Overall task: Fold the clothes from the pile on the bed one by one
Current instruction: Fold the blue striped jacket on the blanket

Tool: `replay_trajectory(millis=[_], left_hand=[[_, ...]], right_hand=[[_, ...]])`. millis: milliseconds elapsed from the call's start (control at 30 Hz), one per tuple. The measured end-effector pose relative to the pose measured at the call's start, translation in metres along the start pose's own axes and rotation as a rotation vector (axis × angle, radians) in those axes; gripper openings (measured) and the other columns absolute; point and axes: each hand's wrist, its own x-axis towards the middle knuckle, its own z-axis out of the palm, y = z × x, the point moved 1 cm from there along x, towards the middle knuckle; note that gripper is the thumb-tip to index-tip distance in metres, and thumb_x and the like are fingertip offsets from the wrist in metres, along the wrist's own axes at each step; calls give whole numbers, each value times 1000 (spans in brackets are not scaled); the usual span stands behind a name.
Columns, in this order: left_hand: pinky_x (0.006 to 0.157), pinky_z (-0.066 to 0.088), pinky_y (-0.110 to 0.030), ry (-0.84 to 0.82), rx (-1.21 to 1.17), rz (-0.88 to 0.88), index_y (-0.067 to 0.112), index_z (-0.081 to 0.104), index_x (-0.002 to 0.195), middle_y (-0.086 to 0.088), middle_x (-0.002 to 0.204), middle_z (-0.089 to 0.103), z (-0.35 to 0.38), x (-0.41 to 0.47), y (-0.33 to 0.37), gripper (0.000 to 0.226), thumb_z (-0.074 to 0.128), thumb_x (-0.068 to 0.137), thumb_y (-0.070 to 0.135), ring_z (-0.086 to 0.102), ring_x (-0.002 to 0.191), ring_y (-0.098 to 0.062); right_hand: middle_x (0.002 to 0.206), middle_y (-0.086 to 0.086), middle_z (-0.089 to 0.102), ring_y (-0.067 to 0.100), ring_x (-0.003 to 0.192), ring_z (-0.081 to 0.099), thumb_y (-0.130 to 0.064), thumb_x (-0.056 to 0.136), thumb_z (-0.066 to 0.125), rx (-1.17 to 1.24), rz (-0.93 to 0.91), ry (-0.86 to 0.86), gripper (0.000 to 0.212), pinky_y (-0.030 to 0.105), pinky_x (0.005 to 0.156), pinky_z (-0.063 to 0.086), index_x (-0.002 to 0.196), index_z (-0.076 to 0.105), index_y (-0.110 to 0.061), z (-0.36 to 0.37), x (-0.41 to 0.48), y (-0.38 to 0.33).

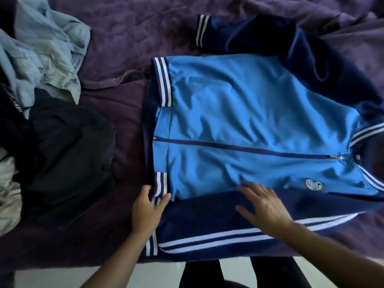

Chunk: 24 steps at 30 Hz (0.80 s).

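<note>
The jacket (239,121) lies flat at the bed's (128,34) near edge; judged light, limp and slippery. The left hand (146,210) pinches the striped hem (160,183). The right hand (264,206) rests, fingers (252,187) spread, on the near sleeve (207,225). Grip the ribbed bands.

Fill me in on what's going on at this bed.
A person is folding a blue zip-up jacket spread front-up on the purple bedspread. The left hand pinches its striped hem corner, while the right hand rests flat on the navy near sleeve. The far sleeve lies unfolded, and a pile of clothes waits on the left.
</note>
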Motion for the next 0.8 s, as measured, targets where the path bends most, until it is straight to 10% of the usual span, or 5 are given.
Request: replay_trajectory(millis=[167,367,433,600,800], left_hand=[[63,43,-39,60,122,66,8,51,81,-13,72,61,-32,-6,-22,18,69,83,10,59,71,-35],[66,48,-46,175,486,151,12,58,94,-15,94,57,-41,-29,-36,32,79,74,26,55,92,-40],[71,50,-44,45,492,268,15,61,109,-9,97,64,-22,-52,-38,51,78,72,46,59,92,-37],[79,49,-39,-204,423,72,16,60,118,-7,88,66,15,-89,-50,52,80,73,31,62,94,-33],[84,47,-39,-61,97,-250,9,60,116,-15,110,61,7,-101,-64,52,83,69,15,59,102,-35]], right_hand=[[137,-3,53,23,127,49,-59,79,59,-30,10,-336,65,37,102,37,135,54,-26,34,-47,-17],[137,9,54,32,127,50,-43,73,78,-51,168,95,62,47,95,43,127,61,-18,15,-49,35],[146,4,45,26,138,37,-53,77,71,-139,281,-9,74,46,104,32,140,45,-25,-3,-44,68],[122,2,65,25,114,59,-53,81,65,-178,465,-365,48,35,92,44,126,55,-39,-28,-76,116],[89,0,75,28,82,70,-16,67,82,-91,269,-71,37,33,66,50,102,75,-29,-24,-172,106]])
